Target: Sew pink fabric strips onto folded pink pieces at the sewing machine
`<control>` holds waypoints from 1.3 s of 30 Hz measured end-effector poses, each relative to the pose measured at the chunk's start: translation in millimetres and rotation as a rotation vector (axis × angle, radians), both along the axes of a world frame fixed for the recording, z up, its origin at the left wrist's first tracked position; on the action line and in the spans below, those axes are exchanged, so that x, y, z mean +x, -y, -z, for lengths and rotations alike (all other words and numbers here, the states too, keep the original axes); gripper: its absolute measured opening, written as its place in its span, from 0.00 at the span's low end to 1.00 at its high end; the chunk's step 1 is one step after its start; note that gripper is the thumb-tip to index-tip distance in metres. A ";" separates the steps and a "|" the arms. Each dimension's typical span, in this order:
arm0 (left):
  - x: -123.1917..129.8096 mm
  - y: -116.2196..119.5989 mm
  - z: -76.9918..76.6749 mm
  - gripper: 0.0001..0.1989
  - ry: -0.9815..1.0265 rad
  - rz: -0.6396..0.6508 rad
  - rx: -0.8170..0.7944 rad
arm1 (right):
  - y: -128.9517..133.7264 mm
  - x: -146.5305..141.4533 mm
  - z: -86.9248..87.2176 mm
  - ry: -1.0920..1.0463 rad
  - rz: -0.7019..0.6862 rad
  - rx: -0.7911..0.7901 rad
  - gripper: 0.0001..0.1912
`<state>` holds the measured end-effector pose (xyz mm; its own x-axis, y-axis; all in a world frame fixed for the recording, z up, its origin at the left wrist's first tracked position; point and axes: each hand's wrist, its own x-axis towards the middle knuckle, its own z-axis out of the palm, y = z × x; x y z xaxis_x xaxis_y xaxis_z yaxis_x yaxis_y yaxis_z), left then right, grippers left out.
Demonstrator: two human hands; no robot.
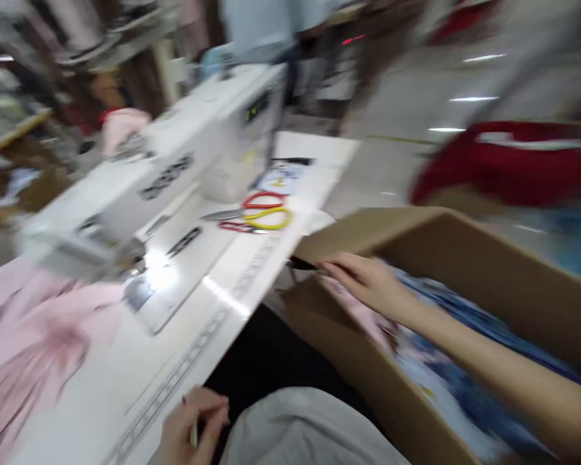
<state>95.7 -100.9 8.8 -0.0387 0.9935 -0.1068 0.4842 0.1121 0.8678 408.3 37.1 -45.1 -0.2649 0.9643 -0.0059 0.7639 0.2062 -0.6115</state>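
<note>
My right hand (372, 284) reaches over an open cardboard box (411, 232) on the right. Its fingers are closed at the box's end flap, beside the table edge. Blue and pink fabric pieces (445, 368) lie in the box under my forearm. At the table's front edge my left hand (193, 426) is curled closed near my lap. A thin pale sliver shows between its fingers, too blurred to name. A white sewing machine (174, 161) with its lamp lit stands on the table, and pink fabric (53, 342) lies to its left.
Red- and yellow-handled scissors (266, 210) and small red-handled snips (237, 227) lie on the white table (101, 381). A patterned packet (283, 177) sits behind them. Red fabric (503, 161) is beyond the box. Another person in light blue (261, 26) is at the back.
</note>
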 end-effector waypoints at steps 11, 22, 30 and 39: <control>-190.6 6.3 -26.7 0.08 -0.836 -0.616 0.161 | 17.5 -187.0 -41.3 -0.563 -0.832 0.214 0.11; -172.3 7.1 -39.1 0.10 -0.151 -0.698 0.148 | 24.1 -369.6 -79.3 -0.777 -0.826 -1.121 0.20; -156.3 7.2 -32.8 0.13 0.476 -0.718 0.075 | 24.2 -411.3 -73.0 -0.868 -0.684 -1.187 0.11; -222.3 -31.3 -48.6 0.21 1.136 -0.916 0.208 | 28.8 -378.2 -88.5 -1.065 -0.654 -1.762 0.17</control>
<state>-126.7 -69.6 57.4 -0.6431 0.6701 -0.3708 -0.6218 -0.1742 0.7636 30.2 8.3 43.3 -0.9732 -0.0777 -0.2165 0.1693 -0.8790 -0.4458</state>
